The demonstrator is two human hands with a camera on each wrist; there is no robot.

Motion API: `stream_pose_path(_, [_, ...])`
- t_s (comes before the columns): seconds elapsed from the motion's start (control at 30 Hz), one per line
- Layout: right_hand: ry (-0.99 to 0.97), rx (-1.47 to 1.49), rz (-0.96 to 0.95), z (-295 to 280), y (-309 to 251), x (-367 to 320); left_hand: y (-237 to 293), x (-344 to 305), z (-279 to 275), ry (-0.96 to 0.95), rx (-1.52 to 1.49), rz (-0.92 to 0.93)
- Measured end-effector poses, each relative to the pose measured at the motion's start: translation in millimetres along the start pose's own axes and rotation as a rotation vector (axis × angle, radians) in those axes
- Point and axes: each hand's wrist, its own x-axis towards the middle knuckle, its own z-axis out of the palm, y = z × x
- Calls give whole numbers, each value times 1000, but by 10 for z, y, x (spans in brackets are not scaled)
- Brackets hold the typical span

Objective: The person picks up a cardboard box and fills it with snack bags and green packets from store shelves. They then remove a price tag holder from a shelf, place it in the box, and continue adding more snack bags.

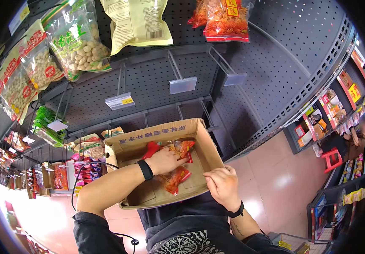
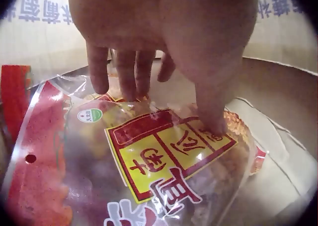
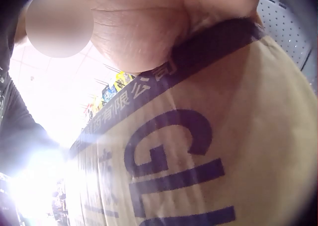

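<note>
An open cardboard box point(image 1: 210, 158) holds several clear snack packets with red ends. My left hand point(image 1: 165, 163) reaches down inside it, over the packets. Seen from the left wrist, the left hand point(image 2: 164, 42) has its thumb and fingers pointing down, fairly straight, touching a packet point(image 2: 164, 161) with a yellow and red label. Another packet point(image 1: 174, 180) lies nearer my body. My right hand point(image 1: 225, 186) grips the box's right edge with curled fingers; in the right wrist view the palm point(image 3: 144, 27) rests over the rim, above the printed outer wall point(image 3: 248, 136).
Grey perforated shelving point(image 1: 148, 89) with hooks and price tags stands ahead. Bags of nuts point(image 1: 81, 51) and other snacks hang at upper left, and a red-orange packet point(image 1: 227, 23) at the top. A person sits by a red stool point(image 1: 332, 159) far right.
</note>
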Motion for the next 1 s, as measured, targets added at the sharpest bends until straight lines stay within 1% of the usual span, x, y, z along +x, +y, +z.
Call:
stream_pose_path(0.03, [1,0,5,-16,-8,-2,-5,10,-45,-136,-78,-61])
stream_pose_path(0.07, [0,1,10,-29,-15,-15,1,5,-110,-136,-80,-56])
stream_pose_path(0.13, [-2,1,4,-26,-10,-25,-12,-16,-224,-488,-218,-201])
stream_pose_path(0.27, [-1,-2,-8,-6,-26,-18,-26,-85,-98,-543,-260,-232])
stream_pose_path(0.33, [-5,0,-16,2,-37,-1,33,-166,55,-455,-160,-333])
stream_pose_path(0.37, [-7,-1,-21,9,-43,7,33,-175,27,-455,-162,-338])
stream_pose_path(0.43, [-7,3,-26,5,-52,15,44,-154,-47,-483,-443,-278])
stream_pose_path(0.47, [-4,4,-25,4,-57,18,62,-109,-32,-487,-491,-241])
stream_pose_path(0.5, [-4,5,-25,4,-64,21,106,-76,-17,-488,-491,-242])
stream_pose_path(0.6, [1,4,-34,2,-72,15,227,-50,-90,-187,-490,-106])
stream_pose_path(0.63, [0,8,-31,0,-68,14,256,-40,-139,-186,-492,-102])
stream_pose_path(0.7, [-2,12,-27,2,-63,6,301,-3,-233,69,-642,-280])
stream_pose_path(0.73, [9,11,-23,6,-62,-1,291,-3,-288,142,-689,-285])
stream_pose_path(0.77, [20,10,-20,9,-61,-6,271,-5,-285,142,-690,-286])
stream_pose_path(0.83, [7,11,-11,4,-40,0,214,-1,-244,62,-462,-174])
stream_pose_path(0.87, [-5,12,-1,1,-31,5,188,12,-157,65,-463,-175])
stream_pose_path(0.93, [-15,3,-8,-1,-45,7,157,33,36,293,-146,-239])
stream_pose_path(0.97, [-24,-7,-14,-4,-57,6,170,22,-11,293,-146,-239])
stream_pose_path(1.0, [-24,-8,-14,-10,-71,6,194,6,-73,162,-278,-275])
